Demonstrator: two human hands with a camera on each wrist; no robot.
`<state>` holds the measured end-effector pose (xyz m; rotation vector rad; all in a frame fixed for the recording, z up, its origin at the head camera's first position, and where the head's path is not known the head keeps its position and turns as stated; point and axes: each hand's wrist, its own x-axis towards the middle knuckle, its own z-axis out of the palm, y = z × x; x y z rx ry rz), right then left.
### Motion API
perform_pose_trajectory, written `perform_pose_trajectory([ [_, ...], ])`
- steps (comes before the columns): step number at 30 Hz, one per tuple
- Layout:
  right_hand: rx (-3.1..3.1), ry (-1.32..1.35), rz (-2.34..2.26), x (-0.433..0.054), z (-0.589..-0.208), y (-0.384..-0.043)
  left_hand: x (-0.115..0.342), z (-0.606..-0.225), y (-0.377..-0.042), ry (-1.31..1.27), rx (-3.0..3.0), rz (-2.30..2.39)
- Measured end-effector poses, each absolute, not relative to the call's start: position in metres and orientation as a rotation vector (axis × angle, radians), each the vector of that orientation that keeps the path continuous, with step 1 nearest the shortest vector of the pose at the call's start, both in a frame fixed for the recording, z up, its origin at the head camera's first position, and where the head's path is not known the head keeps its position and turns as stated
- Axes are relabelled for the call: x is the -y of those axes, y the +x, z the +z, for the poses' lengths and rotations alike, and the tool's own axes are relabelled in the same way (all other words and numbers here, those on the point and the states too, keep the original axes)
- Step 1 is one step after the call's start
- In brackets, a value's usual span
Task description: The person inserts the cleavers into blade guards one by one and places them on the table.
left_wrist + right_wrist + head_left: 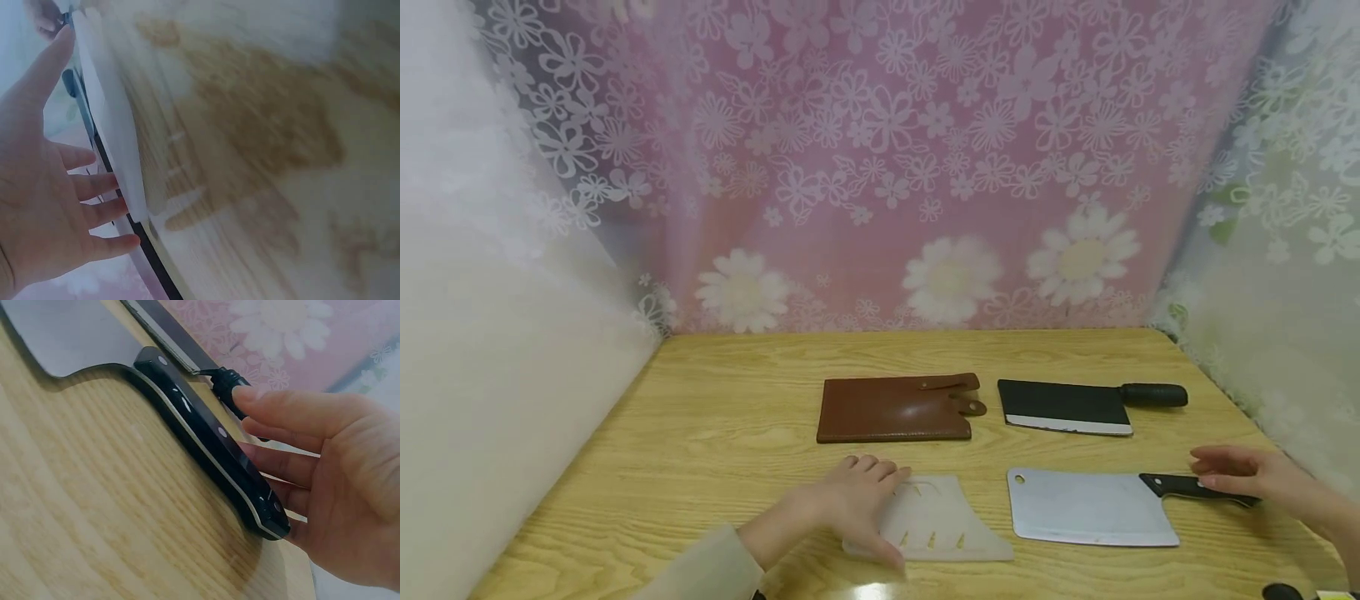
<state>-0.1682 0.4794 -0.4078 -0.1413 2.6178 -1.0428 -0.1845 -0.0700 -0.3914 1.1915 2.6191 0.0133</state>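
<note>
Over to the head view first, straight to the left hand (pixel 856 503), fingers spread wide above the left part of a white plastic guard (pixel 951 523), flat on the wood-grain table (pixel 722 433). Across to the right hand (pixel 1251 475), loosely open, not wrapped, at the black handle (pixel 1191 487) of a silver cleaver (pixel 1090 505), with the blade towards the guard. Just beyond the guard, a brown sheath (pixel 887 410), strap end facing a black-bladed cleaver (pixel 1062 403). Behind it all, a pink floral curtain (pixel 850 108).

Now to the left wrist view, hazy: left thumb well apart from four straight, separated fingers, beside the long edge of the guard. Hard to tell whether touching. Far off at top left, a small glimpse of the right hand.

And to the right wrist view, much closer: thumb on one side, fingers reaching behind the riveted handle, wide and not clasped round it. Cannot tell about contact at the fingertips. Past the handle, part of the black-bladed cleaver.
</note>
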Motion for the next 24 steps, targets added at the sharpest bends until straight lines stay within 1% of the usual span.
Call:
perform_pose_trajectory([
  [9,-2.62,-0.157,-1.034,-0.477,-0.41,-0.167,0.063,-0.403,-0.175,1.325,-2.733,-0.179],
  [13,-2.634,-0.165,-1.007,-0.474,-0.41,-0.168,0.061,-0.404,-0.174,1.328,-2.772,-0.242],
  [18,-2.66,-0.268,-0.97,-0.475,-0.414,-0.171,0.061,-0.403,-0.177,1.293,-2.772,-0.285],
  [24,-2.638,-0.368,-0.993,-0.479,-0.42,-0.173,0.069,-0.402,-0.179,1.389,-2.801,-0.23],
])
